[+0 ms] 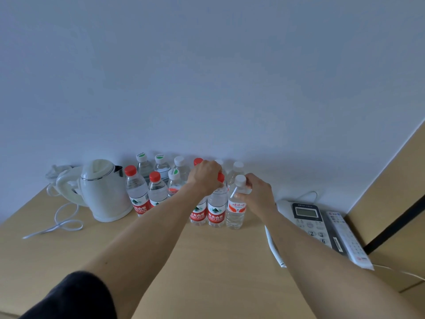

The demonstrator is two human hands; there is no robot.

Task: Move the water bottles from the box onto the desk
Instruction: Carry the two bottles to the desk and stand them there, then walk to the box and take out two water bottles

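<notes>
Nearest, a dark sleeve [71, 295] on the left arm, both forearms reaching out over the wooden desk [184, 261]; further on, at the front of the cluster, left hand [205, 177] curled down over the neck of a red-capped bottle [216, 209], cap just peeking out beside the knuckles; right hand [257, 192] pinching the shoulder of a white-capped bottle [236, 209], thumb on the near side, fingers wrapped round behind; both bottles upright, bases apparently on the desk, touching each other and a second red-label bottle [198, 214] half hidden by the left forearm.

To the right, a desk phone [309, 221] and a remote control [347, 238] near the desk edge; to the left, a white kettle [104, 192] with its cord [62, 222] looped loose on the desk.

Behind, more bottles [158, 178] packed close against the wall [207, 77]; no box in view, so no telling how many remain to come.

Likely snags: letting go carelessly in so tight a cluster and nudging a neighbour over, dominoes through the rows; forearm brushing the front bottles on the way back; bottle rolling off the right edge past the phone.
</notes>
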